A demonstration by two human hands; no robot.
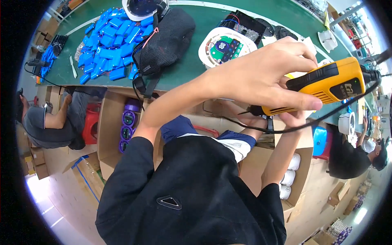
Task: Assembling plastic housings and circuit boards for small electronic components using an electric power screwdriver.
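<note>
My left hand (265,77) reaches across to the right and grips a yellow and black corded electric screwdriver (322,83). Its thumb lies over the tool's near side, with the fingers partly hidden behind. The black nose of the tool points left, and a black cable runs from its other end. Close below it is my right hand (293,118), mostly covered by the tool and my left hand, so its grip is hidden. Beyond my left wrist, a white round-cornered housing (207,48) lies on the green table (179,79), its green circuit board (222,47) exposed.
Blue battery packs (108,53) are heaped at the left, beside a black mesh bag (171,38). Cartons at my sides hold purple round units (129,118) and white units (288,177). Other people sit at left (45,126) and right (355,155).
</note>
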